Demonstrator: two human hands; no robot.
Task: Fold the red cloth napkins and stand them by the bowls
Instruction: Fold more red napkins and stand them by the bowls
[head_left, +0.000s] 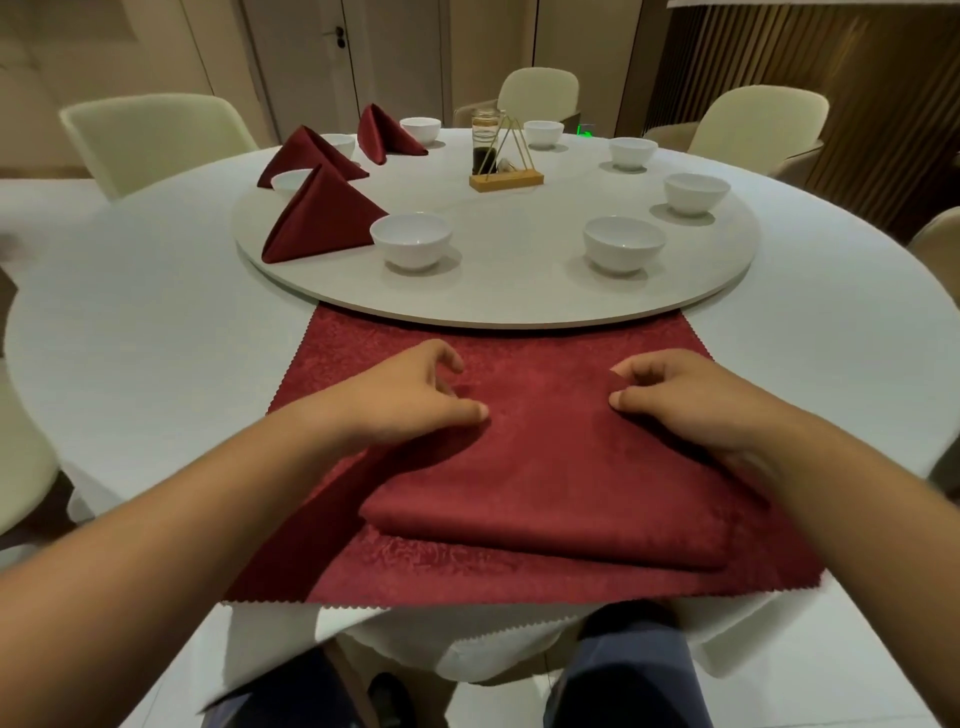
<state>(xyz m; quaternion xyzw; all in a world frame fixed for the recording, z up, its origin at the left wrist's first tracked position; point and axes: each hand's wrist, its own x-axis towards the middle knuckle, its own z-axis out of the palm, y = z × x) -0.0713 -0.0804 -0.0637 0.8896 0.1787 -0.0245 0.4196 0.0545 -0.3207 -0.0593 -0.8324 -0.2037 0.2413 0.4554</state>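
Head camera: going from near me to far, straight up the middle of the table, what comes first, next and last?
First the folded napkin, then the turntable, the wooden stand, the chair.

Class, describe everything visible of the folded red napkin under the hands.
The napkin is dark red soft-looking cloth, folded into a thick flat layer, rounded fold nearest the camera. It lies on a larger patterned red cloth. The left hand rests on it; the right hand pinches its far edge.

Cream chairs (156, 135); closed door (301, 67) (dark handle); slatted wood wall (737, 52)
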